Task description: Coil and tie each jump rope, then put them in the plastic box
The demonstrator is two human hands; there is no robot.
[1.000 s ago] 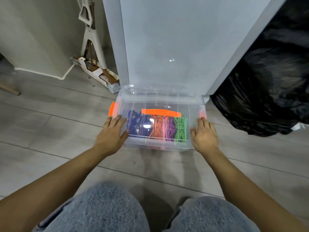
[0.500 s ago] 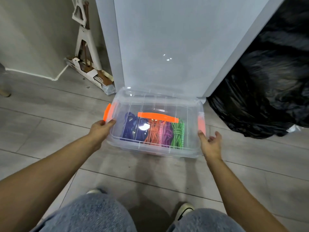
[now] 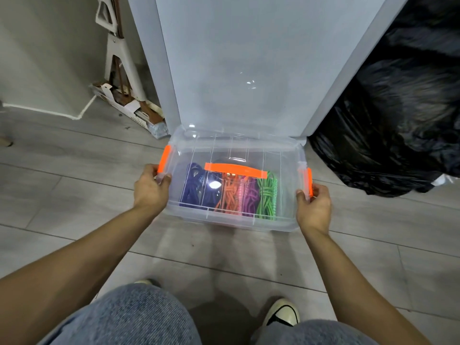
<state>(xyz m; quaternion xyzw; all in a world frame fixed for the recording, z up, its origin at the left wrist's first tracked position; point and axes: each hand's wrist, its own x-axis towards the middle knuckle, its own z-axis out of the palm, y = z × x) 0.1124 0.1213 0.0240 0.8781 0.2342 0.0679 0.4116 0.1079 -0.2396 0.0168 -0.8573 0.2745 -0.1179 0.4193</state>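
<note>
The lidded plastic box (image 3: pixel 234 221) sat between both hands. The left hand (image 3: pixel 150 192) gripped its left end at the orange latch (image 3: pixel 164 159), and the right hand (image 3: pixel 314 207) gripped its right end. Coiled jump ropes (image 3: pixel 267 195) lay inside it. A white cabinet (image 3: pixel 249 58) stood just behind the box, with a black bag (image 3: pixel 398 120) to the box's right.
</note>
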